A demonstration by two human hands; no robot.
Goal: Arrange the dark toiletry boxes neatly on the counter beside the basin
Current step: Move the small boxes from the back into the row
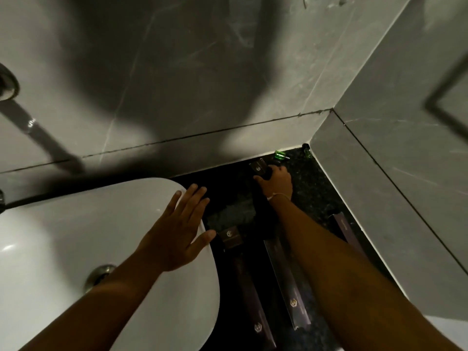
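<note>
My right hand (277,182) is closed around a small dark toiletry box (258,167) at the back of the black speckled counter (307,184). My left hand (181,230) hovers flat with fingers spread over the basin's right rim, its thumb next to a short dark box (231,238). Two long dark boxes lie side by side nearer me, one (250,297) on the left and one (288,282) partly under my right forearm. Another long box (345,229) lies along the right wall.
The white basin (63,236) with its metal drain (100,273) fills the lower left. A dark tap (7,84) sticks out of the grey tiled wall. Two small green-capped bottles (279,155) (307,149) stand in the counter's back corner.
</note>
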